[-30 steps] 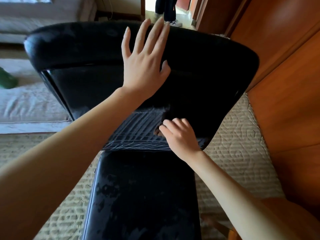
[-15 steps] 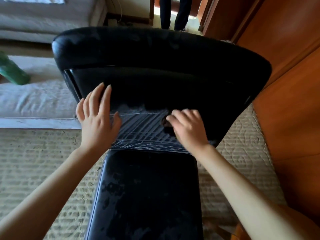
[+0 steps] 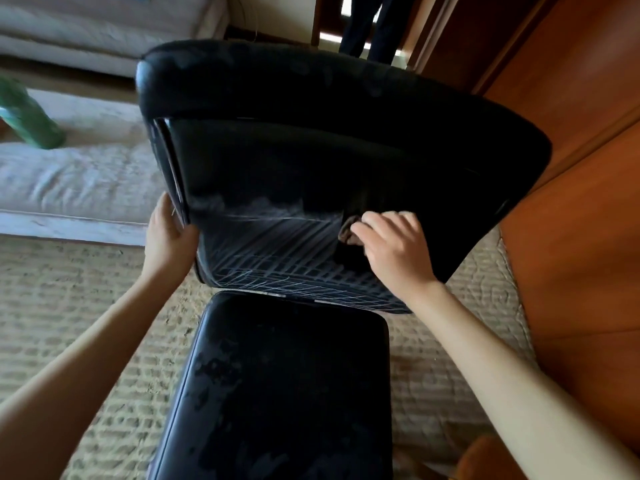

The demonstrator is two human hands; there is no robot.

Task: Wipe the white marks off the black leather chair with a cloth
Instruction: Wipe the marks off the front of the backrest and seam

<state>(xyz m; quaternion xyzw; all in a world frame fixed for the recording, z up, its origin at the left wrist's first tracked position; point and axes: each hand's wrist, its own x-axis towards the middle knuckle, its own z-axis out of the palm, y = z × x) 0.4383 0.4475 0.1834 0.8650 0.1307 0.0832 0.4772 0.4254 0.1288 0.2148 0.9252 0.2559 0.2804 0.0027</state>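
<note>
1. Head view: the left hand [image 3: 169, 239] is gripping the left edge of the black leather chair [image 3: 311, 157], at its backrest.
2. The right hand [image 3: 394, 249] is pressing a dark cloth [image 3: 347, 232] against the lower backrest (fingers curled over it).
3. White marks [image 3: 277, 259] are showing between the hands.

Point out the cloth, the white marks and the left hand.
cloth [image 3: 346, 229], head view, the brown fold that shows
white marks [image 3: 277, 252], head view, middle of the streaked patch
left hand [image 3: 169, 239], head view, its middle, gripping the edge of the chair [image 3: 311, 150]

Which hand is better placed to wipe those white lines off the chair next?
Right hand: it holds the cloth against the backrest beside the white marks; the left hand grips the backrest's edge.
</note>
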